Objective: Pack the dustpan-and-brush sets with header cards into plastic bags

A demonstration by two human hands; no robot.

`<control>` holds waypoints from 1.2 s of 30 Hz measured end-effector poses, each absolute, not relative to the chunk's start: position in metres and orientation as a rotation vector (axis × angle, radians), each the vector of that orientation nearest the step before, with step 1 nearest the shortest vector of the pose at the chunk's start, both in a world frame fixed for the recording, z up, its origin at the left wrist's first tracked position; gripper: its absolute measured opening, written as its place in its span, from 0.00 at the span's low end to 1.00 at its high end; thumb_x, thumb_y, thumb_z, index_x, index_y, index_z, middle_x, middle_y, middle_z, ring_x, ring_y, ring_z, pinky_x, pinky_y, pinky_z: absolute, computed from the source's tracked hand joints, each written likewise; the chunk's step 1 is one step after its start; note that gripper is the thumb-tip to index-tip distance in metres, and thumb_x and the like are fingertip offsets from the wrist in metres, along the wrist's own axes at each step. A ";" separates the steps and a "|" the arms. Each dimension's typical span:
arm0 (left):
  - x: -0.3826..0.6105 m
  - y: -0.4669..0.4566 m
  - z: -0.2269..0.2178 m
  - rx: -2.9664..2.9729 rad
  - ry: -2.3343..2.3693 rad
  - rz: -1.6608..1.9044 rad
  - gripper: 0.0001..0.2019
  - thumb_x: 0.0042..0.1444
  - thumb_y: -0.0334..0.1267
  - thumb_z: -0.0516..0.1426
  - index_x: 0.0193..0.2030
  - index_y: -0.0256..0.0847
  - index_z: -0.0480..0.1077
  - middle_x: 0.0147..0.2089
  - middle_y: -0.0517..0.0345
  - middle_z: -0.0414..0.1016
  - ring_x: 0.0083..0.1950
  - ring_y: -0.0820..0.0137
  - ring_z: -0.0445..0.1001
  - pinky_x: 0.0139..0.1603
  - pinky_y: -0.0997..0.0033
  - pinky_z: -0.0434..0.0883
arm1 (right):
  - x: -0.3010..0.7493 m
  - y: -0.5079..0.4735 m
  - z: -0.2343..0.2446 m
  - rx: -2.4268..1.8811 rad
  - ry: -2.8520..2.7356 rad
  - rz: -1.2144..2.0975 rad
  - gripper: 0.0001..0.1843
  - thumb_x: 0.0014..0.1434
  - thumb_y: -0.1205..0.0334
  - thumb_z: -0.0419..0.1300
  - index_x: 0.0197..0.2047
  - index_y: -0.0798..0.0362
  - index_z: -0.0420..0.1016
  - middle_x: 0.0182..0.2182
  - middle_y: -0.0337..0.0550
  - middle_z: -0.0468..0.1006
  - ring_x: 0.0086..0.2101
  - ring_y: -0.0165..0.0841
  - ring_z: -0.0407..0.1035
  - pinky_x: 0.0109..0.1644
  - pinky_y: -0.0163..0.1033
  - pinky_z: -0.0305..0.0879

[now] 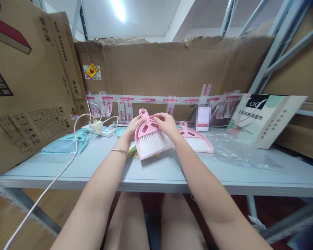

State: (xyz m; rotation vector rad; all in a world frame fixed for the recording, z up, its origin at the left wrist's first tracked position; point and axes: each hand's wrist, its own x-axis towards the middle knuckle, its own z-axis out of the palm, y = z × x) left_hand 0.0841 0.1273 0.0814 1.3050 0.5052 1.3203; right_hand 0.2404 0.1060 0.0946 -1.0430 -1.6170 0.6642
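Note:
In front of me, raised a little above the table, is a pink dustpan and brush set [148,129], its white bristles fanned out toward me and its looped handle pointing up. My left hand [134,129] grips its left side near the handle, fingers partly hidden behind it. My right hand [166,124] is closed at its upper right edge, thumb and fingertips on the pink plastic. A second pink dustpan and brush set [197,142] lies on the table just right of my right wrist. Yellow-green packaging [131,151] shows partly beneath the held set.
A teal dustpan set [67,143] lies at the left, near a power strip [104,131] with a plugged-in adapter. A white cable [67,165] crosses the table's left edge. Clear plastic wrapping [240,149] and a printed paper bag [261,121] are right. Cardboard [159,69] walls the back.

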 end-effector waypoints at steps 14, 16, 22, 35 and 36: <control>0.076 0.129 0.081 1.443 0.565 1.141 0.18 0.49 0.35 0.59 0.48 0.33 0.67 0.52 0.43 0.73 0.48 0.61 0.74 0.53 0.60 0.67 | 0.266 0.116 0.083 -0.971 -1.627 1.521 0.11 0.58 0.59 0.58 0.37 0.57 0.76 0.38 0.47 0.79 0.37 0.30 0.71 0.39 0.32 0.67; 0.075 0.133 0.081 1.446 0.631 1.130 0.17 0.50 0.35 0.58 0.47 0.34 0.67 0.49 0.44 0.74 0.44 0.64 0.75 0.49 0.63 0.69 | 0.265 0.124 0.077 -0.985 -1.591 1.482 0.10 0.57 0.60 0.60 0.37 0.58 0.77 0.39 0.47 0.78 0.38 0.30 0.70 0.40 0.32 0.66; 0.069 0.137 0.078 1.522 0.880 0.913 0.15 0.47 0.39 0.63 0.41 0.35 0.73 0.38 0.48 0.77 0.36 0.67 0.74 0.35 0.69 0.70 | 0.266 0.133 0.071 -1.032 -1.516 1.407 0.11 0.56 0.58 0.61 0.36 0.58 0.77 0.39 0.48 0.78 0.37 0.31 0.70 0.41 0.33 0.66; 0.065 0.129 0.084 1.675 1.059 0.788 0.19 0.36 0.48 0.66 0.24 0.36 0.67 0.23 0.62 0.68 0.24 0.74 0.65 0.26 0.74 0.60 | 0.258 0.123 0.078 -1.130 -1.601 1.347 0.17 0.49 0.49 0.64 0.26 0.56 0.74 0.25 0.40 0.76 0.29 0.31 0.68 0.34 0.33 0.64; 0.065 0.128 0.084 1.684 1.065 0.786 0.19 0.36 0.50 0.66 0.25 0.36 0.67 0.23 0.62 0.68 0.25 0.73 0.65 0.26 0.74 0.60 | 0.257 0.124 0.078 -1.121 -1.600 1.353 0.17 0.49 0.49 0.63 0.26 0.56 0.74 0.25 0.40 0.76 0.29 0.31 0.68 0.33 0.33 0.64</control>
